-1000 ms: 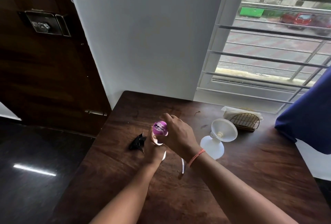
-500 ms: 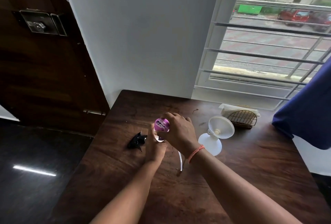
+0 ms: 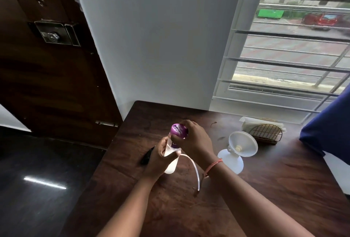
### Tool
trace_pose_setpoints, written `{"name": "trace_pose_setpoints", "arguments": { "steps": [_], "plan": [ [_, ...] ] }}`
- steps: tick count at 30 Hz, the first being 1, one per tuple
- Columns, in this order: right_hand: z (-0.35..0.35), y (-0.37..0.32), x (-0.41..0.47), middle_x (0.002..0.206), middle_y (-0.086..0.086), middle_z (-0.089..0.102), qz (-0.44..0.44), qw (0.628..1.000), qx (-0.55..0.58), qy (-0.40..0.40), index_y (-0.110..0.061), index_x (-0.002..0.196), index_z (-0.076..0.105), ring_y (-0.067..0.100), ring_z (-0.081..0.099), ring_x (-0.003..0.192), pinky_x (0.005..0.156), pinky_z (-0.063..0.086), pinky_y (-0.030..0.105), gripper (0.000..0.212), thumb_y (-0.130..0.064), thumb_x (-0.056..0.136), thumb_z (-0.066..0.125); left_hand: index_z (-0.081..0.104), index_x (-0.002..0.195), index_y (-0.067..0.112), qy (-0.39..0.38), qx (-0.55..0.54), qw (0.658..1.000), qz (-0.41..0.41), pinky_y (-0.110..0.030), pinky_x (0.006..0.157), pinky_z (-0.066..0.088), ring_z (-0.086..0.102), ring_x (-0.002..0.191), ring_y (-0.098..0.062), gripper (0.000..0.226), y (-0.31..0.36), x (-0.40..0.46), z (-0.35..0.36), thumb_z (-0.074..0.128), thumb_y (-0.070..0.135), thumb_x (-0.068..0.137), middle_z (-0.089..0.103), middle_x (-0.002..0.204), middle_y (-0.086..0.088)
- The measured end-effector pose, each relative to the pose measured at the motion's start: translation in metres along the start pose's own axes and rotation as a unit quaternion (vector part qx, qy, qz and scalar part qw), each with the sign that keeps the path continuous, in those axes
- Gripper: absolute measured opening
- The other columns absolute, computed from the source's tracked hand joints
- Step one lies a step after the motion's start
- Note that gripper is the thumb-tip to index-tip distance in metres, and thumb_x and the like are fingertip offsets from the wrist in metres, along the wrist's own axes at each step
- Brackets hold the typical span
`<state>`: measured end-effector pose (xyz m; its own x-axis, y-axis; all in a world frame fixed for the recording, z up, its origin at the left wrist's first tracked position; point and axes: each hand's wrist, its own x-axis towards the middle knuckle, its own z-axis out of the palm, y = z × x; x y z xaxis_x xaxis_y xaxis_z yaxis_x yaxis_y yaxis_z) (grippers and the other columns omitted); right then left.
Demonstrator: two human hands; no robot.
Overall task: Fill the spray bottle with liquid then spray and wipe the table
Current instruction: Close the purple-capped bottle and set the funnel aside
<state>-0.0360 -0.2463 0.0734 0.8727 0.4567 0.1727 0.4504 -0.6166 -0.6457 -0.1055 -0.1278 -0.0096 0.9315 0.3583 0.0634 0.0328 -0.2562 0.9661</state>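
A clear bottle (image 3: pixel 171 166) with a purple cap (image 3: pixel 178 130) is held tilted over the dark wooden table (image 3: pixel 265 189). My left hand (image 3: pixel 159 159) wraps around its body, and my right hand (image 3: pixel 195 142) grips the purple cap from the right. To the right stands a white spray bottle (image 3: pixel 231 163) with a white funnel (image 3: pixel 243 145) set in its neck. A thin white tube (image 3: pixel 196 168) curves across the table below my right wrist. A black part (image 3: pixel 146 156) lies on the table, partly hidden behind my left hand.
A gold wire holder with white napkins (image 3: pixel 267 134) sits at the back right, near a blue cloth (image 3: pixel 329 128). The table's left edge drops to a dark floor (image 3: pixel 47 189). A wooden door (image 3: pixel 47 66) and a barred window (image 3: pixel 293 62) lie beyond.
The bottle has tilted, so its pale base now shows below my left hand. Both hands keep their grip. The view has shifted slightly.
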Motion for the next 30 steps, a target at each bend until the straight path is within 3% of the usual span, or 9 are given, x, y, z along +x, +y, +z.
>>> {"name": "trace_pose_setpoints", "arguments": {
  "steps": [4, 8, 11, 14, 16, 20, 24, 27, 30],
  "plan": [
    [-0.012, -0.007, 0.021, 0.097, -0.012, 0.059, -0.008, 0.998, 0.038, 0.046, -0.028, 0.117, 0.054, 0.007, 0.055, 0.081, 0.062, 0.044, 0.021, 0.052, -0.057, 0.076, 0.066, 0.06, 0.113, 0.018, -0.016, -0.035, 0.999, 0.003, -0.019, 0.075, 0.053, 0.068, 0.094, -0.009, 0.043, 0.018, 0.029, -0.013, 0.076, 0.031, 0.075, 0.07, 0.103, 0.0],
    [-0.018, -0.002, 0.044, 0.101, -0.003, 0.059, 0.036, 0.989, 0.108, 0.09, -0.023, 0.127, 0.051, 0.01, 0.055, 0.085, 0.071, 0.047, 0.029, 0.053, -0.056, 0.086, 0.055, 0.056, 0.116, 0.008, 0.079, -0.094, 0.992, -0.013, -0.014, 0.077, 0.051, 0.067, 0.091, -0.002, 0.047, 0.03, 0.077, -0.016, 0.077, 0.001, 0.075, 0.068, 0.106, -0.002],
    [-0.009, 0.015, 0.044, 0.108, -0.004, 0.057, 0.058, 0.993, 0.08, 0.068, -0.023, 0.119, 0.055, 0.007, 0.052, 0.089, 0.075, 0.044, 0.027, 0.039, -0.047, 0.089, 0.055, 0.057, 0.111, 0.015, 0.133, -0.069, 0.988, -0.024, -0.022, 0.082, 0.052, 0.066, 0.093, -0.008, 0.05, 0.027, 0.113, -0.013, 0.084, 0.01, 0.07, 0.069, 0.105, 0.001],
    [0.008, 0.035, 0.04, 0.111, -0.007, 0.055, 0.082, 0.995, 0.052, 0.031, -0.027, 0.115, 0.057, 0.009, 0.055, 0.095, 0.076, 0.047, 0.029, 0.032, -0.044, 0.088, 0.056, 0.056, 0.104, 0.029, 0.132, -0.047, 0.989, -0.056, -0.038, 0.089, 0.053, 0.066, 0.097, -0.014, 0.049, 0.006, 0.15, -0.01, 0.085, 0.017, 0.068, 0.069, 0.105, 0.004],
    [0.016, 0.043, 0.037, 0.111, -0.009, 0.053, 0.095, 0.994, 0.049, 0.009, -0.028, 0.114, 0.056, 0.01, 0.056, 0.095, 0.076, 0.05, 0.031, 0.031, -0.044, 0.087, 0.055, 0.054, 0.105, 0.031, 0.134, -0.052, 0.987, -0.076, -0.042, 0.091, 0.053, 0.066, 0.099, -0.017, 0.051, -0.008, 0.167, -0.006, 0.085, 0.015, 0.069, 0.068, 0.108, 0.001],
    [0.026, 0.056, 0.038, 0.115, -0.01, 0.051, 0.109, 0.993, 0.029, -0.024, -0.028, 0.118, 0.055, 0.01, 0.056, 0.091, 0.075, 0.054, 0.033, 0.037, -0.048, 0.087, 0.055, 0.054, 0.112, 0.018, 0.148, -0.071, 0.981, -0.1, -0.034, 0.084, 0.053, 0.066, 0.103, -0.024, 0.048, -0.02, 0.193, 0.003, 0.082, 0.013, 0.073, 0.068, 0.11, -0.007],
    [0.03, 0.062, 0.043, 0.113, -0.01, 0.051, 0.116, 0.992, 0.037, -0.018, -0.027, 0.116, 0.055, 0.01, 0.056, 0.087, 0.075, 0.055, 0.034, 0.036, -0.046, 0.086, 0.056, 0.056, 0.117, 0.018, 0.147, -0.029, 0.984, -0.09, -0.031, 0.085, 0.051, 0.064, 0.097, -0.014, 0.054, -0.025, 0.199, 0.009, 0.083, 0.026, 0.071, 0.068, 0.108, 0.001],
    [0.023, 0.058, 0.049, 0.106, -0.011, 0.052, 0.102, 0.993, 0.062, -0.002, -0.027, 0.108, 0.058, 0.01, 0.057, 0.084, 0.074, 0.054, 0.036, 0.03, -0.045, 0.084, 0.058, 0.057, 0.115, 0.02, 0.154, -0.015, 0.985, -0.079, -0.028, 0.082, 0.05, 0.063, 0.09, -0.008, 0.052, -0.029, 0.194, 0.012, 0.083, 0.028, 0.071, 0.067, 0.101, 0.007],
    [0.002, 0.055, 0.057, 0.097, -0.01, 0.057, 0.075, 0.994, 0.072, 0.022, -0.027, 0.096, 0.062, 0.009, 0.055, 0.082, 0.073, 0.052, 0.035, 0.02, -0.04, 0.082, 0.06, 0.056, 0.118, 0.02, 0.153, -0.028, 0.985, -0.08, -0.03, 0.085, 0.05, 0.063, 0.095, -0.012, 0.055, -0.028, 0.192, 0.012, 0.083, 0.027, 0.071, 0.065, 0.104, 0.006]
  ]
}}
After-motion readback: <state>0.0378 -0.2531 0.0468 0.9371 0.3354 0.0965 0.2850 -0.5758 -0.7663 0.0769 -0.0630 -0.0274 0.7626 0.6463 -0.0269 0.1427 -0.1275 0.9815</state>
